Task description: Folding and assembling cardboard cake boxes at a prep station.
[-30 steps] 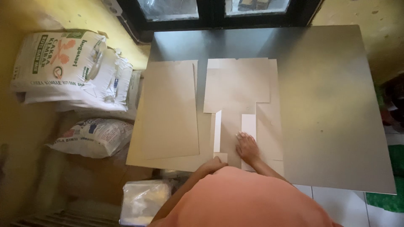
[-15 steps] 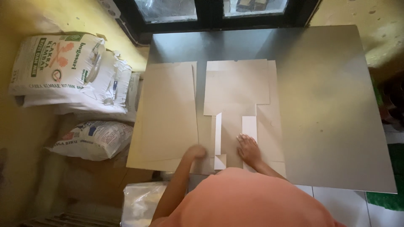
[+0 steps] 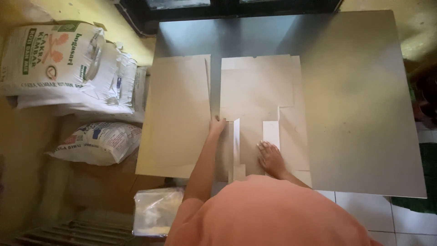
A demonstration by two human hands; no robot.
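The flat cardboard box blank [image 3: 259, 109] lies unfolded in the middle of the grey counter [image 3: 359, 114], its white flap strips [image 3: 271, 134] turned up near the person's edge. Since half a second ago the left hand [image 3: 217, 125] has travelled forward from the near edge of the counter to the seam where the blank meets the large plain cardboard sheet [image 3: 175, 118] lying just beside it on the left; a second ago that hand sat close to the body by the other hand. The work has therefore moved from pressing the blank down to taking hold of its left edge. The left hand's fingers look curled at that edge, touching the cardboard, though whether they pinch it or only rest on it cannot be told. The right hand [image 3: 271, 158] stays where it was, spread flat and open with the palm down on the lower part of the blank, just below a white strip. Beyond the counter's left side, printed white sacks [image 3: 59, 64] lie on the floor.
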